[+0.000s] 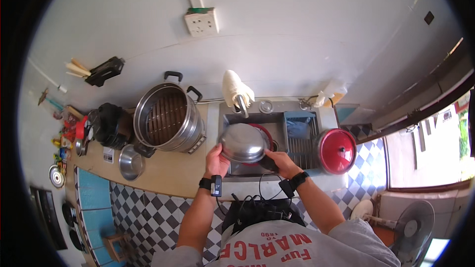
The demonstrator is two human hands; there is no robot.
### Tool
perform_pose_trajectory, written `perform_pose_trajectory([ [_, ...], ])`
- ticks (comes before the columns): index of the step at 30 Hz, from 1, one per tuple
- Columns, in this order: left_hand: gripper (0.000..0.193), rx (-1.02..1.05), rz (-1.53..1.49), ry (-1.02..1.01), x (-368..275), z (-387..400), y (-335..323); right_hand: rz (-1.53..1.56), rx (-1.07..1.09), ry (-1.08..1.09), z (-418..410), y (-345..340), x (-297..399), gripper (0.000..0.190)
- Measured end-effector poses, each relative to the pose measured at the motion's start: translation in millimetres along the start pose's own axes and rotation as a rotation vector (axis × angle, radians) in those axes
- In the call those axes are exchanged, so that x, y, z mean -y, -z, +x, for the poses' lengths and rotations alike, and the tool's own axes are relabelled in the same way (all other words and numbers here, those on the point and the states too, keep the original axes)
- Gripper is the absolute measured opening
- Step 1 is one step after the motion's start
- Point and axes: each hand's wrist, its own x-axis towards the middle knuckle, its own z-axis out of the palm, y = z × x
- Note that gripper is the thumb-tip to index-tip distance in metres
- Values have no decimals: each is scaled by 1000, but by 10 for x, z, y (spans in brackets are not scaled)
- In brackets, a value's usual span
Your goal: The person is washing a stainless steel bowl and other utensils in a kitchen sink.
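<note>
Over the sink (230, 170) I hold a round stainless-steel pan (244, 142), its domed underside facing up. My left hand (216, 161) grips the rim on the left. My right hand (282, 162) grips the right side, beside a dark part that looks like its handle (269, 164). Beneath the pan a red round vessel (264, 131) in the sink is mostly hidden. Behind it stands the faucet (242, 106), with a pale cloth (235, 86) draped over it.
A grey draining basket (301, 155) with a blue item sits in the sink's right side. Right of it rests a red lid (336, 152). To the left stand a large steamer pot (193, 129), a steel bowl (130, 163) and a black appliance (109, 126).
</note>
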Motion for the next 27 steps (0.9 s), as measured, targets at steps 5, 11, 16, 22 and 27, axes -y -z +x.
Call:
perform_pose_trajectory([
  [5, 26, 196, 405, 19, -15, 51, -60, -200, -439, 265, 208, 217, 37, 43],
  [11, 37, 239, 734, -85, 399, 227, -70, -410, -532, 632, 661, -638, 231, 32],
  [16, 48, 161, 328, -70, 64, 407, -104, -741, -333, 1266, 86, -1116, 49, 24],
  [22, 45, 203, 876, 101, 354, 214, -46, -569, -647, 832, 452, -398, 125, 22],
  [27, 42, 242, 940, -72, 551, 294, -99, -790, -360, 959, 529, -843, 425, 22],
])
